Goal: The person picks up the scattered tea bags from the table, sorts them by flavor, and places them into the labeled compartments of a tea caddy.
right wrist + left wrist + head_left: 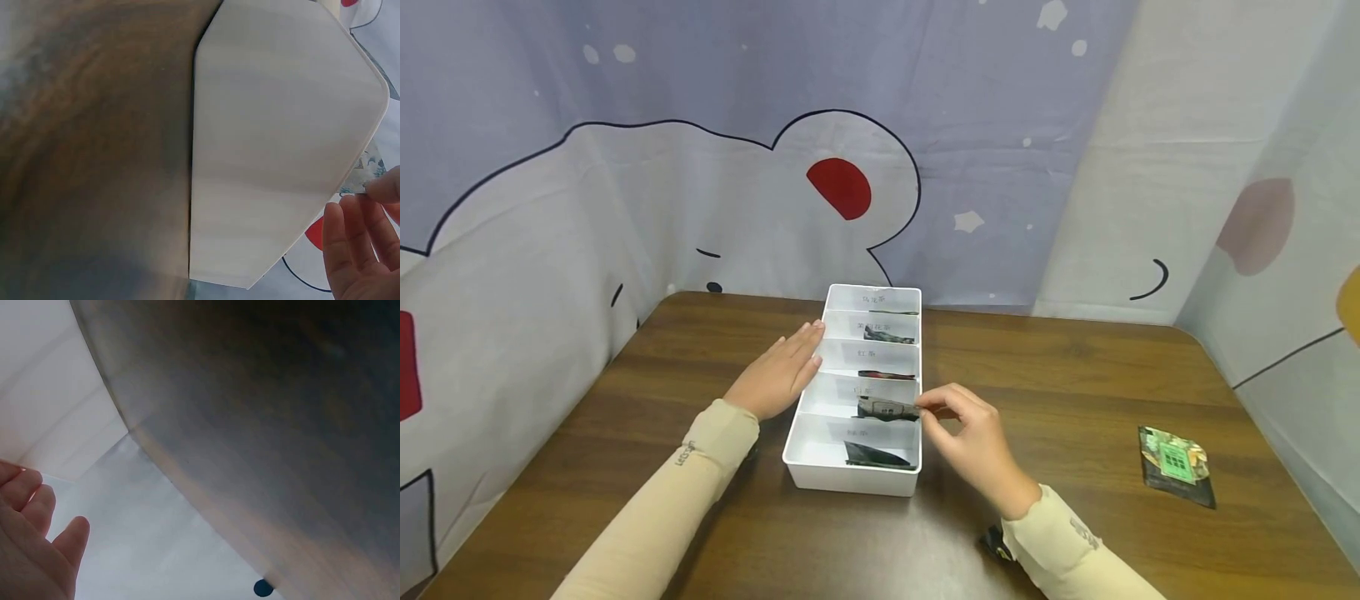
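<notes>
A white divided box (853, 479) stands on the table, its several compartments labelled in handwriting and each holding a flat sachet. My right hand (972, 433) is at the box's right rim, pinching the end of a grey patterned sachet (886, 408) in the second compartment from the front. That sachet (359, 178) shows above the rim in the right wrist view, between thumb and fingers. Against the box's left side rests my left hand (778, 372), its fingers extended. In the front compartment lies a dark green sachet (876, 456); a red and dark one (886, 375) lies in the middle compartment.
A black and green sachet (1176, 465) lies on the wooden table (1045, 358) at the right. Another dark packet (995, 543) is partly hidden under the right forearm. A printed curtain (985, 208) hangs behind the table and along its sides.
</notes>
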`<state>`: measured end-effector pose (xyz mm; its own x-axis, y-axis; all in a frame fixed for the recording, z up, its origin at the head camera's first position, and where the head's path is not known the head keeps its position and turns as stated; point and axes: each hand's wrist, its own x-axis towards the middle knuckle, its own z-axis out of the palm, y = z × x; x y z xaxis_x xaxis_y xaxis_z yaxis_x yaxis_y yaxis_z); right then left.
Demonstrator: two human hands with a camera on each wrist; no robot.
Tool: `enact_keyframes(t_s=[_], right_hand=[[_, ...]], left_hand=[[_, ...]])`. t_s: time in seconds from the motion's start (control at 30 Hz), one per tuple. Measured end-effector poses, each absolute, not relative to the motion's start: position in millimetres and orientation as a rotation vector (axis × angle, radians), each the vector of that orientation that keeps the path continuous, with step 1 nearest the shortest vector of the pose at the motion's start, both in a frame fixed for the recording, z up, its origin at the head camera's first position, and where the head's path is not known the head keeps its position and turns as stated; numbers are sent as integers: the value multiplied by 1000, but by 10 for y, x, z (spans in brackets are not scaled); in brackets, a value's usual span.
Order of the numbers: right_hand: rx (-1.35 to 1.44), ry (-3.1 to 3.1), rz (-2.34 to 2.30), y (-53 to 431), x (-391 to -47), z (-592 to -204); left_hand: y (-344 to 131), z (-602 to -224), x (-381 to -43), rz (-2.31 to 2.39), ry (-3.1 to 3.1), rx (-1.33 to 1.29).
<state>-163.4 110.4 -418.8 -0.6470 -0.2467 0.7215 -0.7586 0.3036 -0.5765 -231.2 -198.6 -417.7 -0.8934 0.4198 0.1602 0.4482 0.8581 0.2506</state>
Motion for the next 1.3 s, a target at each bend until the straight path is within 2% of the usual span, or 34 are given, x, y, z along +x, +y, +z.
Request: enact_keyframes(t_s=[0.37, 0.93, 1.3], right_hand=[[968, -2045, 1276, 1146, -1646, -4251], [951, -2100, 1173, 1406, -1657, -4048], [727, -2293, 1090, 1796, -1692, -3940]], left_hand=[[-1981, -4185, -2308, -435, -2911, -698], [-1988, -4188, -2319, -431, -2934, -682], [-1994, -4158, -2319, -370, -2939, -690]])
